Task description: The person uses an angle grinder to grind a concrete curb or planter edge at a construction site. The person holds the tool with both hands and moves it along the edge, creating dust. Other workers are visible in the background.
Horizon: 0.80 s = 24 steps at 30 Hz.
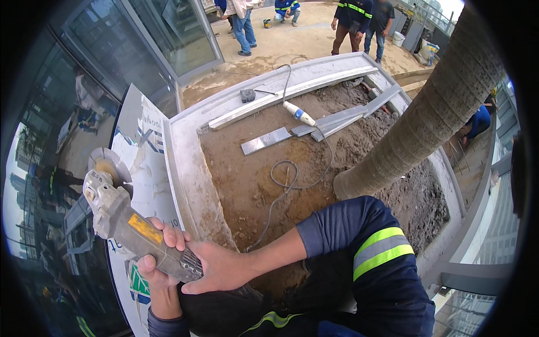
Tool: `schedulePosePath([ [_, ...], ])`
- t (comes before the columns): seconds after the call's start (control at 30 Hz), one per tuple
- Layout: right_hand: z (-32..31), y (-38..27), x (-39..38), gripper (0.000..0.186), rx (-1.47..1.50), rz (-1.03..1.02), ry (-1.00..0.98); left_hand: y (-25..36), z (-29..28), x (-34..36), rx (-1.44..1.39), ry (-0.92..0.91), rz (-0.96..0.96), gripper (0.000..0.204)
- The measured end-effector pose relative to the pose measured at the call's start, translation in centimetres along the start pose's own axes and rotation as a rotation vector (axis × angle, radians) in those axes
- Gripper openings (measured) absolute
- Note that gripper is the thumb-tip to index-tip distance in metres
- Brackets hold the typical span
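Both my hands grip a worn grey angle grinder (126, 224) with a yellow label, held tilted at the left. My left hand (160, 276) is closed around the underside of its body. Around the rear end of the body, my right hand (222, 267) is wrapped, with the forearm coming across from the right. A thin round disc (108, 163) sits on the grinder's head, close to a panel with white printed film (149, 185). The frame does not show clearly whether the disc touches this panel. The switch is hidden under my hands.
A concrete-edged planter (185, 151) of soil holds metal strips (266, 140), a white cord connector (299, 113) and a looping grey cord (292, 185). A tape measure (247, 96) lies on its rim. A tree trunk (415, 112) leans at right; glass doors (168, 33) stand left. Several people are beyond.
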State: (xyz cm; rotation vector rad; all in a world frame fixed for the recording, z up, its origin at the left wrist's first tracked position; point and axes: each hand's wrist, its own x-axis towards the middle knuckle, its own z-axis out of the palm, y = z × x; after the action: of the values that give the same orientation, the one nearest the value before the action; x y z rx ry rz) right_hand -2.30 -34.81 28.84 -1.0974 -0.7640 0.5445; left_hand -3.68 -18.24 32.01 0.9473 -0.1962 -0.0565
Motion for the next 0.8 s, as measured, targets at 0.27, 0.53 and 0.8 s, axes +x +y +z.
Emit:
schedulePosePath([
  [0.27,-0.19,-0.35,-0.14,0.061,-0.009,0.033,-0.010,-0.06,-0.03,-0.08,-0.015,0.021,-0.009,0.069],
  [0.53,-0.07,-0.44,-0.10,0.062,0.041,0.046,-0.021,0.18,-0.20,-0.09,0.030,-0.023,-0.011,0.067],
  [0.8,0.01,0.09,-0.11,0.063,-0.004,0.025,-0.002,0.04,-0.23,-0.20,-0.037,-0.002,-0.019,0.068],
])
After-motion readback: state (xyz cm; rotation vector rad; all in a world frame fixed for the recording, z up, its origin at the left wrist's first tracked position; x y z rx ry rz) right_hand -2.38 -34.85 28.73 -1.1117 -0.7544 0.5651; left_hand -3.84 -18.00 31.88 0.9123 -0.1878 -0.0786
